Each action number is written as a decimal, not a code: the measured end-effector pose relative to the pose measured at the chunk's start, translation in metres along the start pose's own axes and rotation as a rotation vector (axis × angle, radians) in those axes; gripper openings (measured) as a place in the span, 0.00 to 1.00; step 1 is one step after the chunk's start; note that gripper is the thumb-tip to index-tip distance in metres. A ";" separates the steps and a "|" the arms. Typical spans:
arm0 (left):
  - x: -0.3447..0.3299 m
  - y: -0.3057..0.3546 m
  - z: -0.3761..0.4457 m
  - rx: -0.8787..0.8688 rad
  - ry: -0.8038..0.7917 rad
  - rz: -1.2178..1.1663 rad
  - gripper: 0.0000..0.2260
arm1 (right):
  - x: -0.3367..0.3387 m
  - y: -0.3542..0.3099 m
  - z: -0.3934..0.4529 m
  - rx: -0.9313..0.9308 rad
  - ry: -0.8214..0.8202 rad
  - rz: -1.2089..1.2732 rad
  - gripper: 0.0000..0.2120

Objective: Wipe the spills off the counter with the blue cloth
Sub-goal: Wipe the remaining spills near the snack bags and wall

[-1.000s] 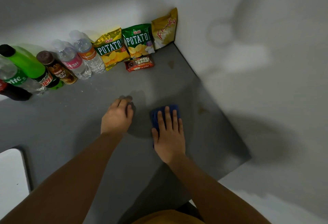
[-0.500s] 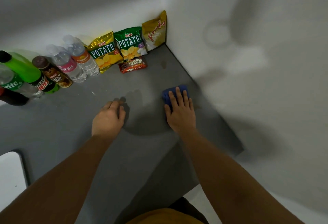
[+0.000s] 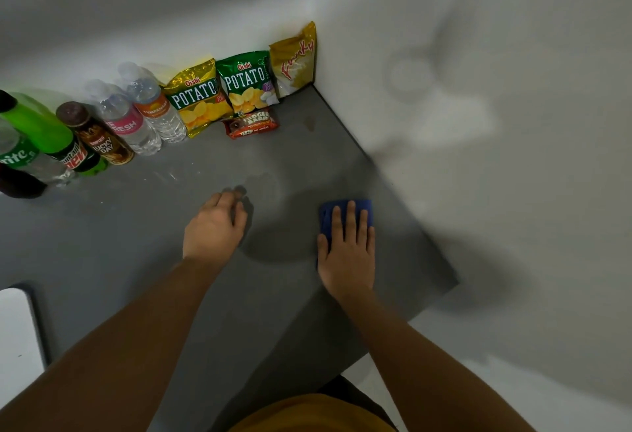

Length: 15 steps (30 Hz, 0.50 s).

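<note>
Head cam looked down at a grey tabletop (image 3: 143, 243) tucked into a white corner. The right hand (image 3: 347, 250) lay flat with fingers straight and close together, pressing down on the blue cloth (image 3: 345, 207), which stuck out past the fingertips toward 12 o'clock. That cloth sat near the tabletop's right edge, at about 3 o'clock from the left hand (image 3: 213, 226). The left hand rested on the tabletop with its fingers loosely curled under, holding nothing, well apart from the cloth. Both forearms came in bare from the bottom of the frame, over a bit of mustard-yellow shirt (image 3: 307, 414).

Between the two hands there was a faint dull ring-shaped smear (image 3: 273, 219) on the surface, and a small brownish spot (image 3: 309, 123) sat up toward 12 o'clock near the back corner.

Along the back wall, from 10 to 12 o'clock, stood a line of stuff: a Sprite bottle (image 3: 20, 158), a green Mountain Dew bottle (image 3: 51, 137), a brown Lucky Day bottle (image 3: 95, 137), two water bottles (image 3: 136, 113), a gold Oishi Potato bag (image 3: 198, 100), a green Oishi Potato bag (image 3: 246, 83) and a gold Funky bag (image 3: 295, 59) right in the corner. A Fudgee Barr pack (image 3: 251, 123) lay flat just in front of the green bag. A white object (image 3: 17, 339) showed at 8 o'clock, cut off by the frame.
</note>
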State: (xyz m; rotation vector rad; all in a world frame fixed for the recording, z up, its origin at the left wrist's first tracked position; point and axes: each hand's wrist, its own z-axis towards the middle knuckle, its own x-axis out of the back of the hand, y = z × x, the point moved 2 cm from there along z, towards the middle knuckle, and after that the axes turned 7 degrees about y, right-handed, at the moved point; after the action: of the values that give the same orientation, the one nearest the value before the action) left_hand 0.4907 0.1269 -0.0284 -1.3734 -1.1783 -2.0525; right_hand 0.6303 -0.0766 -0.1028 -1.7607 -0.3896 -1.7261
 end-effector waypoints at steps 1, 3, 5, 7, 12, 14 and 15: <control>-0.001 0.000 0.000 0.005 0.003 0.003 0.11 | -0.003 -0.007 -0.001 0.019 -0.015 0.004 0.31; -0.002 0.001 0.000 0.017 0.006 0.010 0.12 | -0.006 -0.016 0.005 0.065 -0.033 0.021 0.31; -0.002 0.001 0.001 0.020 0.009 0.017 0.12 | -0.006 -0.019 0.020 0.121 -0.038 0.040 0.31; -0.002 0.000 0.002 0.017 0.014 0.020 0.12 | -0.005 -0.019 0.039 0.164 -0.040 0.043 0.30; 0.003 -0.005 0.004 0.026 0.013 0.038 0.12 | 0.000 -0.015 0.083 0.159 -0.030 0.063 0.30; 0.005 -0.005 0.005 0.037 0.013 0.041 0.12 | 0.003 -0.009 0.095 0.139 -0.026 0.061 0.30; 0.006 -0.005 0.006 0.040 0.012 0.040 0.13 | 0.004 -0.005 0.101 0.128 -0.029 0.057 0.30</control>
State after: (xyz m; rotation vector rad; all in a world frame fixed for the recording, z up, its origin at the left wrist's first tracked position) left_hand 0.4883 0.1351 -0.0243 -1.3529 -1.1708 -1.9968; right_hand 0.7063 -0.0110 -0.0911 -1.6909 -0.4474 -1.6016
